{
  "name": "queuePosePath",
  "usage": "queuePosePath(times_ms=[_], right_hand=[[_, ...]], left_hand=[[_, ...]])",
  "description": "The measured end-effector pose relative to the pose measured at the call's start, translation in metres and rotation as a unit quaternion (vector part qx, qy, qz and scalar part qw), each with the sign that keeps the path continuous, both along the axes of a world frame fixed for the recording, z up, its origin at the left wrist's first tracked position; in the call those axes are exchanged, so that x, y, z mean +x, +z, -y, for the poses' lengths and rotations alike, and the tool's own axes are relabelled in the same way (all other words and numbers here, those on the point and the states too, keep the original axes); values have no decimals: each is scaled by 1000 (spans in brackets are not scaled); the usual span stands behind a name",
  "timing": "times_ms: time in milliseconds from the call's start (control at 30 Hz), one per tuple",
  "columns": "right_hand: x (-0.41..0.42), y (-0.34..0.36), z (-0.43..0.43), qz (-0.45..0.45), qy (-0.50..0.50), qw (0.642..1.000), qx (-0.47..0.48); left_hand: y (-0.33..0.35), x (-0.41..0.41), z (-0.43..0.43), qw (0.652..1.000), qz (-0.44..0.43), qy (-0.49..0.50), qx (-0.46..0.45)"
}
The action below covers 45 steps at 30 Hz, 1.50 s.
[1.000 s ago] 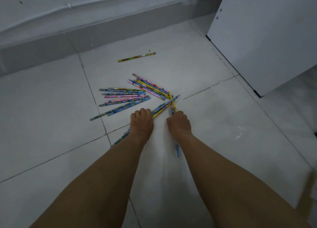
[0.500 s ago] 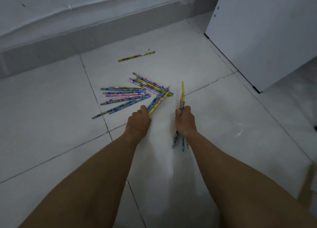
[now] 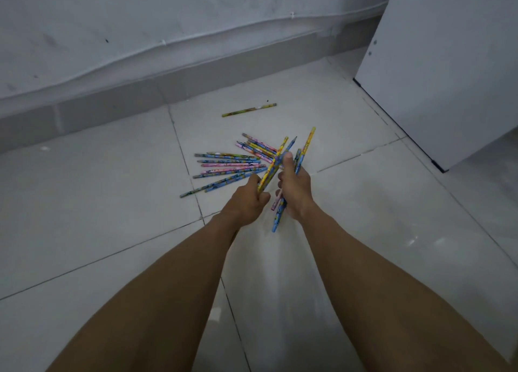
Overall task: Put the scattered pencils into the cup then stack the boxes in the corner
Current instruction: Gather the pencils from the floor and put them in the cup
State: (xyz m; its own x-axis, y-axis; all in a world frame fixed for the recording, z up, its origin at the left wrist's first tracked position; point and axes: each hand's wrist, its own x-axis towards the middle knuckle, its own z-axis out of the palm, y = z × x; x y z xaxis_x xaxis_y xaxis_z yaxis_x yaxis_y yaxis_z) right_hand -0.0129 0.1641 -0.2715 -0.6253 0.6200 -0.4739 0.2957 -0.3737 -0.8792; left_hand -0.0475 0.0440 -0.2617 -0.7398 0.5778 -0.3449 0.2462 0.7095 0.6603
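Floor: pale tiles (image 3: 364, 203), wall behind.
Right hand (image 3: 295, 188): clamped on a pencil bundle (image 3: 301, 158).
Left hand (image 3: 246, 200): closed on yellow pencils (image 3: 270, 170), seemingly touching the bundle.
Loose pencils (image 3: 227, 165): just beyond left hand; a stray (image 3: 249, 110) farther.

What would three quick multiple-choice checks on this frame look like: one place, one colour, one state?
1. Where does the lone pencil lie?
A. Between the pencil pile and the wall
B. Under the white panel
C. Beside the person's elbow

2. What colour is the floor?
A. Dark brown
B. Pale grey-white
C. Green

3. What is the right hand doing?
A. Lying flat and empty on the tiles
B. Gripping a bunch of pencils
C. Touching the wall

Key: 1 A, it lies alone on the tile, past the pile and nearer the wall. 2 B, the tiles are light with dark grout lines. 3 B, pencils stick out above and below its closed fist.
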Motion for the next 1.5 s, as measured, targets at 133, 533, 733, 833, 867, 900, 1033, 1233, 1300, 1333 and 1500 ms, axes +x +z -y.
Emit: queuePosePath(times_ms=[133, 533, 733, 833, 867, 900, 1033, 1233, 1300, 1333, 1500], right_hand=[[-5, 5, 7, 43, 35, 998, -26], [-17, -7, 3, 56, 31, 998, -22], [-26, -5, -3, 55, 33, 998, -19], [-28, -2, -5, 54, 39, 997, -31], [-29, 0, -5, 56, 42, 997, -31], [-31, 1, -4, 58, 43, 997, -32], [-35, 5, -6, 45, 20, 998, -28], [-39, 12, -29, 27, -50, 998, -2], [-39, 16, -38, 0, -68, 998, -19], [-39, 18, -40, -16, -69, 997, -31], [-41, 25, -28, -63, -70, 995, -30]], left_hand=[[6, -1, 6, 1000, 24, -8, -9], [12, 4, 5, 1000, 2, -9, -1], [8, 2, 3, 999, -32, -27, -5], [6, 0, 3, 997, -51, -52, -15], [5, -1, 3, 997, -55, -54, -13], [5, -2, 4, 997, -57, -55, -12], [5, -8, 8, 996, -63, -57, -16], [4, -10, 24, 997, -50, -56, -33], [2, -12, 34, 998, -39, -36, -23], [1, -14, 37, 999, -36, -22, -14], [1, -21, 44, 1000, -7, -6, -2]])
